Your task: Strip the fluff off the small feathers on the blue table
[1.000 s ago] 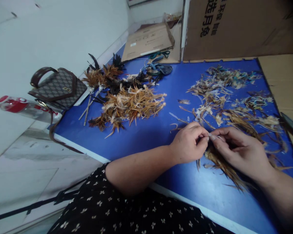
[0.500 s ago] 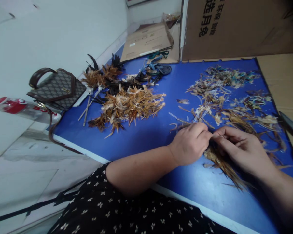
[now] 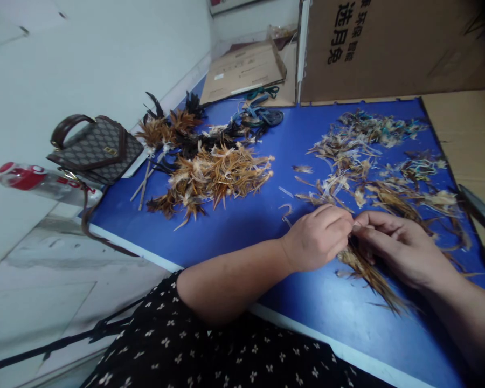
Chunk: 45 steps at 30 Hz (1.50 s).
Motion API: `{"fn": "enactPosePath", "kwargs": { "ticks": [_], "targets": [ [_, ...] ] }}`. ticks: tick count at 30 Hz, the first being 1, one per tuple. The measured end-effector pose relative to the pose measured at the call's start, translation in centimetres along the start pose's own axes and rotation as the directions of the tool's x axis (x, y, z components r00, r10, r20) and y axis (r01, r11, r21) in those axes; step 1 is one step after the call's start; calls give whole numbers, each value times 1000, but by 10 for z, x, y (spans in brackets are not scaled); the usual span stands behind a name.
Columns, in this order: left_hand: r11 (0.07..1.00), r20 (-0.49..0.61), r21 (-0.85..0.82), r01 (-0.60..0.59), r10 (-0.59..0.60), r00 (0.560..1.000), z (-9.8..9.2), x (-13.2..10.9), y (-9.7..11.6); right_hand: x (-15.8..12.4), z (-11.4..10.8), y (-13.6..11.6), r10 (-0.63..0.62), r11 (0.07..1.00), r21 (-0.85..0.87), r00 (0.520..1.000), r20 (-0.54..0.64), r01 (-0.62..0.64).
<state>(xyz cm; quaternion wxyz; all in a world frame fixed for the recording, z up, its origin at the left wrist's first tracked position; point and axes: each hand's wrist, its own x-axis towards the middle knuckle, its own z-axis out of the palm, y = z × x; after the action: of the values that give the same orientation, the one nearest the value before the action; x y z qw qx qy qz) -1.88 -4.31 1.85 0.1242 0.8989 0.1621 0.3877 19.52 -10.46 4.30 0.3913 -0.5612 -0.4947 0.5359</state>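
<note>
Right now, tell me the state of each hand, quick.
Left hand: closed, pinching the feather bundle at its top end.
Right hand: closed, pinching the same feather bundle.

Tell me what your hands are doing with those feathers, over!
Both grips shut: left hand, right hand pinch feather bundle at its top end. Bundle lies on the blue table. Beyond it, loose feathers scattered.

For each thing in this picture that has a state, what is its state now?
Left hand, pinched shut on feather bundle.
Right hand, pinched shut on the same bundle.
Feather bundle, one end held, the rest lying on table.
Feather pile, heaped, untouched.
Scraps, scattered loose.
Handbag, closed.
Bottle, lying on its side.
Carton, folded flat.
</note>
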Motion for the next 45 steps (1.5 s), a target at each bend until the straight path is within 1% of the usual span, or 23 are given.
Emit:
{"fn": "enactPosePath", "kwargs": {
  "ticks": [3, 5, 9, 12, 15, 18, 21, 23, 24, 27, 30, 33, 35, 38, 40, 42, 45],
  "targets": [
    [995, -73, -83, 61, -67, 995, 5, -1, -2, -1, 2, -2, -13, 998, -64, 1000, -8, 12],
    [987, -111, -132, 92, -107, 988, 7, 0, -3, -2, 6, -2, -43, 993, -110, 999, -28, 40],
    [971, -98, -163, 174, -191, 977, 9, 0, -2, -4, 12, -2, -115, 981, -168, 989, -92, 99],
    [971, -74, -129, 202, -212, 974, 8, -1, 0, -4, 12, 1, -104, 982, -170, 988, -111, 85],
    [991, -60, -32, 130, -132, 989, 5, -2, 2, -4, 9, 7, -34, 996, -90, 994, -102, 25],
    [995, -39, 97, -21, 25, 999, 2, -1, 1, -3, 8, 8, 47, 995, 89, 997, -65, -41],
    [965, 15, 185, -186, 186, 982, -2, 1, -1, -3, 9, 2, 118, 967, 228, 993, -8, -113],
    [952, 52, 194, -235, 229, 972, -3, 2, -1, -2, 9, -3, 155, 952, 263, 987, 31, -158],
    [955, 63, 185, -232, 224, 973, -4, 2, -1, -2, 8, -5, 165, 948, 269, 985, 43, -170],
    [985, 49, 109, -135, 131, 990, -4, 3, 1, -2, 6, -6, 164, 952, 252, 985, 60, -174],
    [1000, -30, 4, -18, 18, 999, 0, 3, 2, -2, 6, -4, 128, 972, 191, 991, 39, -133],
    [988, -123, -119, 98, -113, 986, 8, 2, 0, -4, 9, -2, 38, 999, 19, 998, -43, -37],
    [959, -142, -210, 188, -220, 965, 13, 1, -1, -5, 12, -1, -64, 992, -115, 992, -108, 52],
    [897, -121, -294, 329, -377, 918, 17, -1, -1, -7, 14, 4, -215, 955, -240, 964, -156, 174],
    [860, -95, -312, 404, -451, 887, 16, -2, -1, -8, 14, 8, -290, 915, -337, 944, -161, 223],
    [836, -71, -321, 444, -489, 869, 15, -2, 0, -8, 12, 12, -358, 849, -464, 920, -157, 251],
    [833, -60, -324, 449, -492, 869, 13, -2, 2, -8, 11, 12, -437, 755, -593, 889, -139, 279]
  ]
}}
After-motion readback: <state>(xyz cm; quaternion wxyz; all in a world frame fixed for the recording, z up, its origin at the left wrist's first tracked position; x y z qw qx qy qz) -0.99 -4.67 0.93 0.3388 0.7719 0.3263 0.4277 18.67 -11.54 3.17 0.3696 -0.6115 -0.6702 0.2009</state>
